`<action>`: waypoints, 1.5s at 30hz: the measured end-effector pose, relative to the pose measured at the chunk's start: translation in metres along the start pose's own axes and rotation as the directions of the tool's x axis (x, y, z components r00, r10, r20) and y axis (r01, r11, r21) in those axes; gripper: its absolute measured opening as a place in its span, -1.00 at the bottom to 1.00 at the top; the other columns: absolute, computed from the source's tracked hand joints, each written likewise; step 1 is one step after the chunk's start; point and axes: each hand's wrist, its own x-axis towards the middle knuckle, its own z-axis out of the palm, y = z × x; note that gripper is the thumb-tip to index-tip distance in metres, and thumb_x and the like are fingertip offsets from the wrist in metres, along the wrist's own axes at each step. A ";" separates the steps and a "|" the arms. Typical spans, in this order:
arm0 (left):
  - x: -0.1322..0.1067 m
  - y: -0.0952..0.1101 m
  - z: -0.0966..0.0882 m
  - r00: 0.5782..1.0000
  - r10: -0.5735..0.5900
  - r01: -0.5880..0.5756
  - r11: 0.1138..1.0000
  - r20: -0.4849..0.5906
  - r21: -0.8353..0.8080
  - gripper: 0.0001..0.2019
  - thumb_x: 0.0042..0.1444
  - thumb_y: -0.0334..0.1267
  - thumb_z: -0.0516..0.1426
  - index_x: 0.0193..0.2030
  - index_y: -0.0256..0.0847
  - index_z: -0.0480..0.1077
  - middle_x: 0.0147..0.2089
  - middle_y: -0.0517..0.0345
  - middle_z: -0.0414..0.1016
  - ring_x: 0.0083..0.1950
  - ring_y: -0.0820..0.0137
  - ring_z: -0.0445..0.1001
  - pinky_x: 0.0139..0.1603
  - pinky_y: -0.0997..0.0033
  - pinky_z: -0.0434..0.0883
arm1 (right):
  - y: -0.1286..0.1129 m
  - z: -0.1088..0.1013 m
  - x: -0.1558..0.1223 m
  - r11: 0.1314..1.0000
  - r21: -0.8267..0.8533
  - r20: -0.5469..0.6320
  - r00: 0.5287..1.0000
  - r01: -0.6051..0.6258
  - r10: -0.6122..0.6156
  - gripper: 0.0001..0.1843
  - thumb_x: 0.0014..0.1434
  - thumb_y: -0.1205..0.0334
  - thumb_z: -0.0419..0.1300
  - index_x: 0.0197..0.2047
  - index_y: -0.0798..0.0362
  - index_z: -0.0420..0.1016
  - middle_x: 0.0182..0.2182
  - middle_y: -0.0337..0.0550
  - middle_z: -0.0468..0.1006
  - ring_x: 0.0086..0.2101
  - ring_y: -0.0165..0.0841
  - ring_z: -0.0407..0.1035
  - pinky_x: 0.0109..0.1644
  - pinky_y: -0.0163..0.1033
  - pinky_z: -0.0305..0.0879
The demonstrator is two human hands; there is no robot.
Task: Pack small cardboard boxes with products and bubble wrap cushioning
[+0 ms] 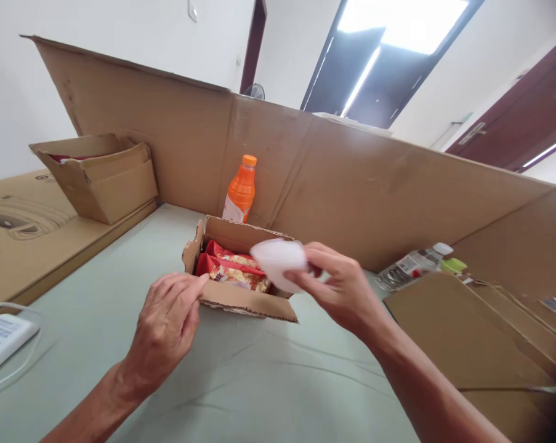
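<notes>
Grey-green and marked with dark lines, the desk [259, 400] spread nearest. The left hand [164, 320] lay back upward at the near left corner of an open cardboard box [247, 300], fingers bent and close together, fingertips touching the box's near edge; whether its grip had pinched the cardboard I could not tell. The right hand [342, 283] held a white item [275, 258], its grip closed to the item's thickness. The item hung over the right end of the box, blurred; its long axis seemed to slant from upper left to lower right, a rounded end pointing left, away from the fingers. The box's long axis ran left to right, its right end slightly nearer. Inside, red packets [241, 274] lay lengthwise along it. Behind it stood an orange bottle [241, 192], cap upward; well to the right, a clear bottle [407, 269] tilted, its white cap toward the upper right. Beyond both rose a cardboard panel [374, 191].
</notes>
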 end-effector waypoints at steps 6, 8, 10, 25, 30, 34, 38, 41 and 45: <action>0.011 -0.005 -0.002 1.000 -0.025 0.026 0.999 0.016 -0.048 -0.36 0.22 -0.57 0.06 0.41 -0.10 0.10 -0.08 0.06 0.50 0.03 0.23 0.44 0.18 0.08 0.36 | 0.000 0.036 0.050 0.956 -0.230 0.487 0.872 0.182 -0.048 -0.78 0.13 0.37 0.29 -0.52 0.07 0.41 -0.47 -0.25 0.50 -0.43 -0.44 0.33 -0.41 -0.33 -0.02; 0.009 -0.005 -0.001 1.000 -0.014 0.016 0.998 0.023 -0.067 -0.36 0.21 -0.59 0.06 0.41 -0.13 0.10 -0.06 0.03 0.49 0.05 0.22 0.43 0.19 0.08 0.36 | 0.001 0.039 0.051 0.953 -0.235 0.526 0.850 0.188 -0.038 -0.77 0.12 0.37 0.30 -0.53 0.06 0.40 -0.48 -0.26 0.50 -0.45 -0.45 0.33 -0.42 -0.33 -0.05; 0.008 -0.005 -0.001 1.000 -0.005 0.006 0.997 0.016 -0.080 -0.35 0.19 -0.62 0.05 0.40 -0.17 0.11 -0.06 0.01 0.48 0.05 0.23 0.42 0.18 0.10 0.36 | -0.001 0.046 0.053 0.947 -0.246 0.563 0.826 0.205 -0.032 -0.77 0.12 0.37 0.28 -0.54 0.06 0.41 -0.52 -0.27 0.50 -0.49 -0.45 0.32 -0.44 -0.33 -0.08; -0.015 -0.025 -0.002 0.804 -0.594 0.572 0.761 0.027 -0.306 -0.37 0.23 -0.18 0.17 0.41 0.01 0.10 0.26 -0.04 0.39 0.18 0.17 0.46 0.19 -0.01 0.45 | 0.034 -0.006 -0.039 0.965 0.032 -0.044 0.964 -0.260 0.261 -0.80 0.33 0.19 0.10 -0.18 0.01 0.55 -0.25 -0.16 0.67 -0.29 -0.32 0.51 -0.25 -0.27 0.36; -0.026 -0.048 0.018 0.563 -0.750 0.807 0.407 0.348 -0.428 -0.29 0.09 -0.03 0.24 0.36 -0.08 0.16 0.41 -0.12 0.22 0.36 0.05 0.30 0.25 -0.05 0.39 | 0.062 0.066 -0.092 0.877 0.253 0.044 0.910 -0.408 0.411 -0.53 0.15 0.16 0.25 0.13 0.03 0.40 0.06 0.10 0.56 -0.10 -0.17 0.53 -0.25 -0.20 0.47; -0.010 -0.041 0.047 0.584 -0.696 0.773 0.321 0.418 -0.547 -0.39 -0.05 -0.03 0.27 0.14 -0.20 0.32 0.17 -0.10 0.47 0.27 0.00 0.39 0.23 -0.03 0.38 | 0.052 0.113 -0.065 0.905 0.233 -0.009 0.929 -0.357 0.369 -0.53 0.15 0.24 0.21 0.14 0.07 0.37 -0.07 -0.04 0.60 -0.15 -0.22 0.50 -0.15 -0.18 0.45; -0.013 0.008 0.070 0.606 -0.651 0.756 0.294 0.457 -0.585 -0.41 -0.07 -0.05 0.26 0.11 -0.22 0.31 0.07 -0.07 0.52 0.11 0.09 0.50 0.14 0.07 0.45 | 0.047 0.092 -0.109 0.877 0.178 -0.125 0.874 -0.446 0.470 -0.71 0.23 0.19 0.10 -0.01 0.10 0.44 -0.22 -0.02 0.59 -0.29 -0.20 0.48 -0.20 -0.12 0.44; -0.033 0.048 0.067 0.615 -0.513 0.777 0.268 0.598 -0.570 -0.47 0.05 -0.08 0.22 0.16 -0.19 0.33 0.11 -0.06 0.52 0.15 0.14 0.49 0.14 0.16 0.44 | 0.038 0.069 -0.202 0.873 0.120 -0.215 0.846 -0.473 0.488 -0.61 0.26 0.10 0.11 0.10 0.07 0.41 -0.11 0.07 0.58 -0.16 -0.10 0.50 -0.13 -0.05 0.48; -0.058 0.058 0.045 0.597 -0.479 0.802 0.356 0.644 -0.479 -0.41 0.10 0.01 0.21 0.25 -0.13 0.29 0.22 -0.07 0.45 0.23 0.12 0.43 0.24 0.11 0.37 | 0.015 0.061 -0.302 0.859 0.054 -0.257 0.824 -0.510 0.505 -0.25 0.18 -0.07 0.28 0.35 0.02 0.21 0.19 0.10 0.45 0.11 0.05 0.41 0.09 0.09 0.45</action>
